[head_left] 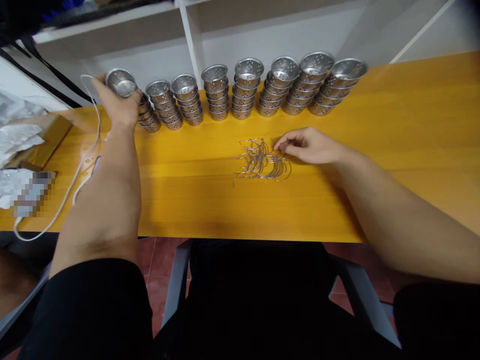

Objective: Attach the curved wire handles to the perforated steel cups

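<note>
My left hand is closed around a small perforated metal cup, held just above the leftmost stack at the back of the orange table. My right hand rests on the table with its fingers pinched together at the right edge of a pile of thin curved wire handles. Whether a wire sits between those fingertips I cannot make out. Several stacks of the same metal cups stand in a row along the back edge.
A white cable loops over the table's left part. Crumpled white plastic wrapping and a cardboard box lie at the far left. White shelving rises behind the cups. A black chair is below the table's front edge.
</note>
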`<state>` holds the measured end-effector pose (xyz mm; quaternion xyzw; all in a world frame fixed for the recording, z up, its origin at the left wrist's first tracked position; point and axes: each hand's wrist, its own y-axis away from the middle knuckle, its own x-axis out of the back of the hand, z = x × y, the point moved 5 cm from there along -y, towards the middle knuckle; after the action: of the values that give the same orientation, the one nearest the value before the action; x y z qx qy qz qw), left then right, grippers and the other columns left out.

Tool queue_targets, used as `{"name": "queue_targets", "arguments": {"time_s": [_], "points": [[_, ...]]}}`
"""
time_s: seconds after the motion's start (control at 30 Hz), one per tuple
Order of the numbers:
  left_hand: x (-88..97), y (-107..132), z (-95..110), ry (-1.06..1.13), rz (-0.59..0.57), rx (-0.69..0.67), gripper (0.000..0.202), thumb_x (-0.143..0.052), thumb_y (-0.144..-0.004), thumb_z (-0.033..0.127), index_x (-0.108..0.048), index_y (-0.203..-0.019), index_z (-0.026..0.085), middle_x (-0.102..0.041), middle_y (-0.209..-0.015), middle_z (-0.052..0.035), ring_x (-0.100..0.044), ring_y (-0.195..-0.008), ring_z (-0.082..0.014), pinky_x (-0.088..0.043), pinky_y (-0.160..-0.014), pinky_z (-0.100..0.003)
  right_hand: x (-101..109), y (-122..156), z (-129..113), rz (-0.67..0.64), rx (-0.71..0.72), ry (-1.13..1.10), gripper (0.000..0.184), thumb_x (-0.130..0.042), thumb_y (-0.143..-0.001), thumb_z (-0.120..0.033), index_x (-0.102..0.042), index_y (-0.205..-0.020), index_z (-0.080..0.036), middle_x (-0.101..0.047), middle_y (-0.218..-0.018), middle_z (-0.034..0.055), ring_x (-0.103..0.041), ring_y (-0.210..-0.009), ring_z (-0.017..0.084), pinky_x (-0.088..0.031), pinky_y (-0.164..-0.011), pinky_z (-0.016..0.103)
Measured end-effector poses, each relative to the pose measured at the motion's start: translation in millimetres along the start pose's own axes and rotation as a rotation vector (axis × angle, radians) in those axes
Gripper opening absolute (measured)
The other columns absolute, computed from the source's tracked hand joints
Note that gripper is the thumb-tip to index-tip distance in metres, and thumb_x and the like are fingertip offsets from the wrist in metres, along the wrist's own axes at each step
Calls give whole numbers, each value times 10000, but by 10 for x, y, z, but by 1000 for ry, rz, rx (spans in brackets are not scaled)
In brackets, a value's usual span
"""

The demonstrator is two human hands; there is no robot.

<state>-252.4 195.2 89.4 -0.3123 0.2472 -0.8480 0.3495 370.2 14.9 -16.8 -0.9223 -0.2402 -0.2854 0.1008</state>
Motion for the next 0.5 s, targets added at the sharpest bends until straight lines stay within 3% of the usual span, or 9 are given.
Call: {"name": "queue_targets", "arguments": {"time_s": [0.07, 0.1, 0.13, 0.17, 0.23, 0.3, 0.37, 0.43, 0.5], "points": [[27, 2, 302, -47, 77, -106, 966, -755, -844, -395, -386, -1459, 251, -529, -1557, 95, -479, -1550, -8, -356, -1583, -232, -2, 0, -15, -6, 1, 2, 342, -882, -1040, -613, -879, -1119, -280, -895, -1127, 145, -788, -971, 368, -701, -1007, 659], [63, 70, 499, -3, 146, -194, 980, -759, -836, -371, -375, -1490, 250, -531, -1587, 74, -500, -1580, -32, -368, -1592, -242, -4, 1, -20, -10, 1, 9, 354, -884, -1029, -620, -880, -1119, -277, -893, -1109, 143, -777, -953, 359, -698, -984, 642], [68, 196, 728, 81, 144, -316, 984, -846, -837, -288, -366, -1502, 256, -553, -1588, 44, -552, -1569, -82, -459, -1551, -277, -6, 1, -23, -12, 2, 15, 356, -886, -1015, -617, -880, -1117, -276, -890, -1093, 140, -764, -938, 351, -691, -959, 624], [68, 384, 968, 185, 124, -435, 991, -967, -865, -130, -368, -1533, 290, -594, -1574, 41, -608, -1552, -136, -551, -1499, -332, -8, 1, -25, -13, 3, 17, 349, -889, -1002, -607, -880, -1117, -277, -883, -1080, 137, -754, -927, 345, -681, -939, 607], [-54, 907, 1436, 359, -127, -583, 924, -1107, -963, 370, -430, -1588, 424, -662, -1664, 79, -663, -1601, -232, -615, -1473, -416, -6, 0, -26, 3, 14, 9, 348, -899, -985, -576, -879, -1176, -287, -861, -1067, 126, -742, -915, 341, -665, -910, 581], [-269, 1523, 1767, 516, -412, -507, 900, -1046, -972, 798, -497, -1606, 471, -734, -1677, 42, -718, -1595, -282, -630, -1466, -471, 3, 1, -33, 42, 32, 0, 439, -905, -989, -551, -870, -1348, -300, -840, -1081, 115, -743, -912, 344, -661, -891, 566], [-541, 2114, 1911, 563, -615, -346, 990, -1028, -870, 972, -555, -1520, 393, -805, -1562, -33, -794, -1499, -323, -677, -1395, -537, 0, 6, -58, 63, 49, 33, 598, -896, -1011, -568, -833, -1541, -299, -820, -1093, 111, -736, -877, 339, -659, -848, 552], [-818, 2582, 1874, 521, -752, -216, 1042, -1052, -894, 916, -578, -1610, 325, -772, -1636, -102, -770, -1592, -396, -655, -1403, -608, -26, 15, -120, 72, 82, 137, 671, -858, -1060, -623, -826, -1631, -272, -812, -1140, 135, -742, -868, 347, -669, -861, 568], [-1014, 2875, 1753, 541, -818, -179, 1022, -1078, -935, 800, -580, -1681, 310, -737, -1698, -144, -723, -1667, -431, -647, -1408, -602, -66, 21, -226, 124, 159, 279, 668, -789, -1132, -657, -846, -1655, -245, -802, -1297, 199, -794, -1040, 423, -682, -1020, 642]]}}
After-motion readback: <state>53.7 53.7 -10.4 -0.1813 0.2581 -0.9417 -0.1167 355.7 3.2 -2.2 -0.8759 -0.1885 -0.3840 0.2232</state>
